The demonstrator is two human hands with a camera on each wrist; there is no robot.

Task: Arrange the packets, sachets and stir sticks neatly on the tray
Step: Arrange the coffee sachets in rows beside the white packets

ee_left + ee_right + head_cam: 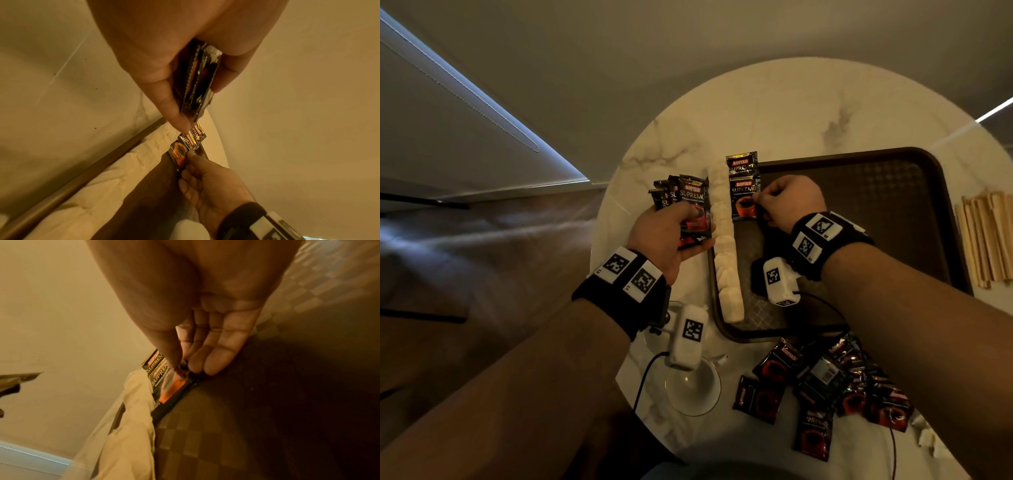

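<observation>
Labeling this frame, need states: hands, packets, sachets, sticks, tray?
Left hand: grips fanned packets.
Right hand: pinches second packet on tray.
First packet: laid at tray corner.
Sachets: rowed along tray edge.
Sticks: off tray.
Loose packets: heaped on table.
Tray: mostly bare.

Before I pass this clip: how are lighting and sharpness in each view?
Head view: dim and warm, edges bowed by the wide lens, yet the print on the packet under the right hand reads clearly. Left wrist view: amber cast, left hand soft. Right wrist view: tray dark, blurred.
</observation>
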